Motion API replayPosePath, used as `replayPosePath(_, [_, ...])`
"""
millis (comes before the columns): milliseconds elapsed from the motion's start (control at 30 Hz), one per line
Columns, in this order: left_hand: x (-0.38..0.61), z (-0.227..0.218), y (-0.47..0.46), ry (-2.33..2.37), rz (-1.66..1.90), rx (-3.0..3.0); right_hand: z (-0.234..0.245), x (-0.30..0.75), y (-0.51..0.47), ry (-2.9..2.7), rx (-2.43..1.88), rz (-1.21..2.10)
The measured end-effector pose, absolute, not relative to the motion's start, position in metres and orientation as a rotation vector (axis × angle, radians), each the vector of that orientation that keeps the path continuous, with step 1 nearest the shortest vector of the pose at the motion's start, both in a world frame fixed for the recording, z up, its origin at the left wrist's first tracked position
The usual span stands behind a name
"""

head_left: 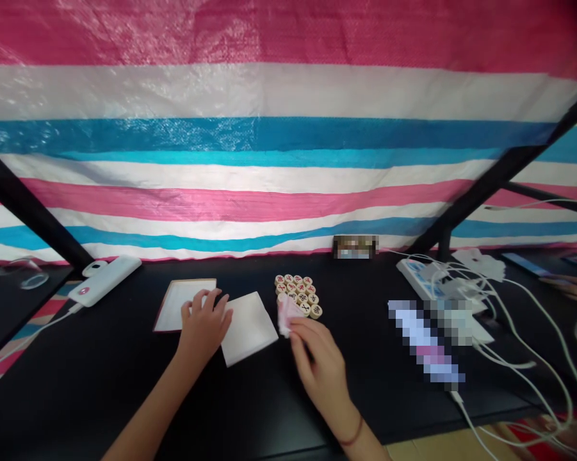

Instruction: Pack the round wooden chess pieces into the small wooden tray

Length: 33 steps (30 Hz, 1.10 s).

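Pinching crumpled tissue in right fingers, beside Chinese chess pieces

Just two bare forearms here, with slim left hand and right hand, plus a thin reddish-brown cord bracelet on the right wrist, nothing fancy.

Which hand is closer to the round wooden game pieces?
The right hand is nearer, just below the round wooden game pieces and holding a pinkish cloth. The left hand is farther off, left of a white sheet.
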<state>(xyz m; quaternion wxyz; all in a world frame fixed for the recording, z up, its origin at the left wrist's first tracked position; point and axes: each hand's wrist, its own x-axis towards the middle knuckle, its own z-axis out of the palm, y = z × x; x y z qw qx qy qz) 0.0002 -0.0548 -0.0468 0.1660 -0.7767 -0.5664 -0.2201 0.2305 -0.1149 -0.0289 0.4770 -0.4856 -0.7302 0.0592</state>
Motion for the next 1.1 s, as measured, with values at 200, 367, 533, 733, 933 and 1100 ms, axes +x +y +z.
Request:
replayPosePath(200, [-0.001, -0.049, -0.029, -1.631, -0.57, -2.419, -0.039, 0.186, -0.084, -2.329, -1.063, 0.325])
replayPosePath(367, [0.001, -0.05, -0.032, -1.595, -0.59, -2.524, -0.044, 0.185, -0.082, -2.414, -1.134, 0.459])
replayPosePath(533, [0.0, -0.052, -0.035, -1.594, -0.611, -2.567, -0.043, 0.184, -0.086, -2.431, -1.104, 0.525])
replayPosePath(733, [-0.001, -0.051, -0.037, -1.61, -0.655, -2.597, -0.033, 0.193, -0.069, -2.339, -1.133, 0.476])
replayPosePath(933, [-0.001, -0.053, -0.041, -1.613, -0.687, -2.594, -0.011, 0.21, 0.004, -2.275, -1.823, 0.065])
replayPosePath(1100, [0.003, -0.056, -0.044, -1.642, -0.728, -2.56, -0.011, 0.203, 0.042, -2.411, -2.075, 0.137])
